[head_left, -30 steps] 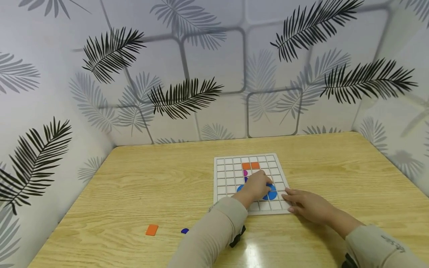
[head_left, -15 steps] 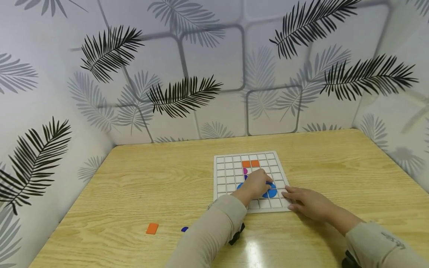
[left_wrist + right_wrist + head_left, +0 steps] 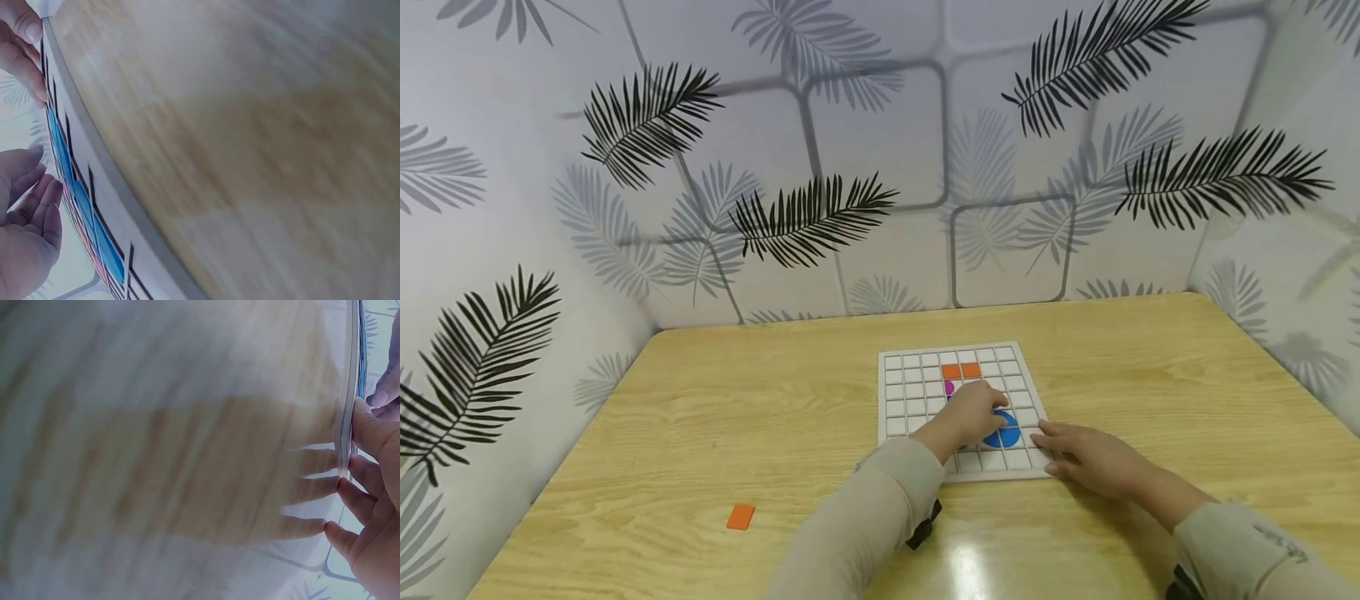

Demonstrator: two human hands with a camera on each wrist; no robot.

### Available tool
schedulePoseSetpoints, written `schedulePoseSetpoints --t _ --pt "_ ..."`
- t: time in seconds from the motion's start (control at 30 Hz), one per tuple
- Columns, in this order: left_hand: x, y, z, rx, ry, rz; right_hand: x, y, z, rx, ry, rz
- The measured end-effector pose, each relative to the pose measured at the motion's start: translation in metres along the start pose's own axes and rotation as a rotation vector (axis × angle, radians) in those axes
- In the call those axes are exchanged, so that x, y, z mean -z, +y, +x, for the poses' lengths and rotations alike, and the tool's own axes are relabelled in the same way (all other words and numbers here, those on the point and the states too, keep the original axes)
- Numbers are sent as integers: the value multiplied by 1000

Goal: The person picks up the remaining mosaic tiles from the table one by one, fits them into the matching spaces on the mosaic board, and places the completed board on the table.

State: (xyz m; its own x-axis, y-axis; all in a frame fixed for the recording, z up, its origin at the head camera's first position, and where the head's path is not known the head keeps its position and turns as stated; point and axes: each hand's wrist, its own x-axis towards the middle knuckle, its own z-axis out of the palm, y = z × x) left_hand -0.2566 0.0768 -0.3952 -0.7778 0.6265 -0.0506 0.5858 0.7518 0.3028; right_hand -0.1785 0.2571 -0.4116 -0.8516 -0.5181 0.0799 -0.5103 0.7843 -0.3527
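A white grid board lies on the table, holding two orange squares, a magenta rounded piece and a blue round shape. My left hand is over the middle of the board and hides part of the pattern. In the left wrist view its fingers are loosely bent, the tips close to the board's face, and no piece shows between thumb and fingers. At the board's right edge, my right hand rests with spread fingers; its thumb touches the rim in the right wrist view.
A loose orange square lies on the wooden table left of the left sleeve. Behind the table's far edge stands a wall with a leaf pattern.
The left hand and forearm have shifted slightly left, covering the dark blue piece on the table and the left blue shape on the board. The right hand stays at the board's edge.
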Motion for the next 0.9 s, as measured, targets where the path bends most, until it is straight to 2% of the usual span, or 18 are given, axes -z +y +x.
schedulePoseSetpoints --t 0.3,0.5,0.7,0.9 --pt "13 -14 -17 -33 38 -155 0 -2 1 17 5 2" --pt "29 -21 -32 -3 28 -273 0 -1 -1 6 1 2" --pt "44 -28 -49 -48 33 -284 -1 0 -1 10 4 -10" --pt "54 -39 -64 -87 67 -290 1 -1 0 -3 -4 5"
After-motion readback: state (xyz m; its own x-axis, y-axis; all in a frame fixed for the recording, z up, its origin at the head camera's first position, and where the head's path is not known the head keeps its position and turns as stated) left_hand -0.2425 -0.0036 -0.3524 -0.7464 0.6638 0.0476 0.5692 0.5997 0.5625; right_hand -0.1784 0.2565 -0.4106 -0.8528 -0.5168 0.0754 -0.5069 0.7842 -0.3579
